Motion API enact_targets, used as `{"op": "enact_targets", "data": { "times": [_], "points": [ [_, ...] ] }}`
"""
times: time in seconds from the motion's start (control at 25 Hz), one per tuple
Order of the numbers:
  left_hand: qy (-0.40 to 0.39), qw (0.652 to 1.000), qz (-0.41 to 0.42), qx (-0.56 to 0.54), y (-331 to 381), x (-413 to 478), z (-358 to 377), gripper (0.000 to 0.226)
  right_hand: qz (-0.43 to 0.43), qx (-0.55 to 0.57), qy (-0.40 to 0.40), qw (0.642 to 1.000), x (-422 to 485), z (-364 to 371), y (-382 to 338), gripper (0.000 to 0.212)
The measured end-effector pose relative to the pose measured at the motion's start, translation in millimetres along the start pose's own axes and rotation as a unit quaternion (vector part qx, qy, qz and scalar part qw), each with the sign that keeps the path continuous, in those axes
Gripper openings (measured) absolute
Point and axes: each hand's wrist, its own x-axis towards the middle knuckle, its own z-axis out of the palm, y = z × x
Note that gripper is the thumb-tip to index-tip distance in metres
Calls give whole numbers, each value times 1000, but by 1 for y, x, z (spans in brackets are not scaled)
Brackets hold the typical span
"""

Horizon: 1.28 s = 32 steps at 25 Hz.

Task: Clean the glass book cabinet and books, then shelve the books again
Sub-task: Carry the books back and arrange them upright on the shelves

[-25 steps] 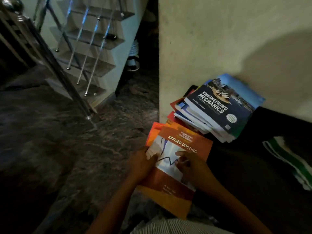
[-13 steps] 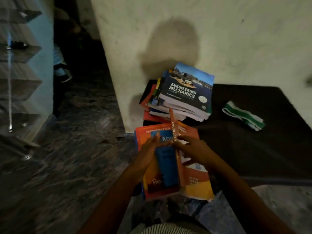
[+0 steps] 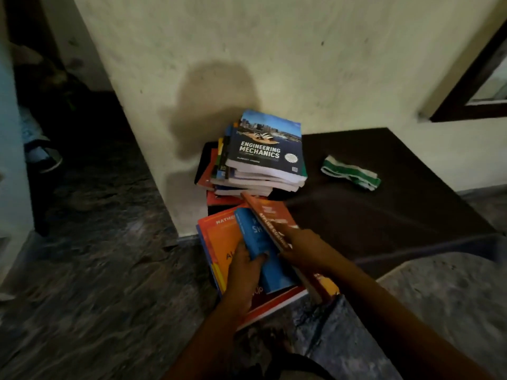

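Left hand grips a thick blue paperback lying on a flat orange maths book, right hand grips a thin orange paperback tilted on edge, near the uneven book stack on the dark matte worktop.

We see an orange book, a blue book, a rust-red book, a navy book, a green-and-white striped cloth, a dark brown mat, grey marbled floor, cream wall.
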Motion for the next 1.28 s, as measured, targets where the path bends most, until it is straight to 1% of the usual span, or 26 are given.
{"op": "enact_targets", "data": {
  "times": [0.12, 0.24, 0.36, 0.52, 0.6, 0.72, 0.76, 0.88, 1.0, 1.12, 1.2, 1.28],
  "points": [
    [-48, 999, 5, -4, 15, -4, -6, 35, 62, 0, 85, 994, -23, -13, 15, 58],
    [-93, 994, 46, 41, 36, -2, 3, 36, 124, -18, 155, 980, -46, -26, 43, 62],
    [-129, 984, 85, 86, 47, 3, 30, 34, 166, -8, 207, 964, -71, -35, 74, 61],
    [-183, 962, 112, 172, 38, 20, 102, 38, 197, 48, 327, 923, -116, -51, 146, 55],
    [-201, 951, 131, 196, 31, 27, 153, 39, 218, 74, 371, 900, -140, -61, 195, 52],
    [-231, 940, 151, 202, 22, 32, 235, 40, 250, 113, 414, 868, -174, -75, 272, 51],
    [-243, 937, 151, 201, 17, 32, 268, 42, 266, 129, 421, 858, -188, -78, 303, 51],
    [-274, 928, 154, 200, -7, 30, 368, 37, 314, 170, 430, 829, -235, -89, 391, 49],
    [-301, 921, 153, 194, -36, 26, 462, 35, 360, 185, 442, 800, -279, -100, 467, 50],
    [-337, 910, 133, 201, -60, 27, 551, 30, 410, 195, 458, 764, -306, -115, 538, 50],
    [-353, 901, 138, 213, -73, 36, 618, 31, 424, 187, 468, 753, -314, -135, 592, 50],
    [-348, 897, 160, 219, -81, 50, 687, 37, 422, 175, 485, 746, -318, -162, 651, 51]
  ]
}}
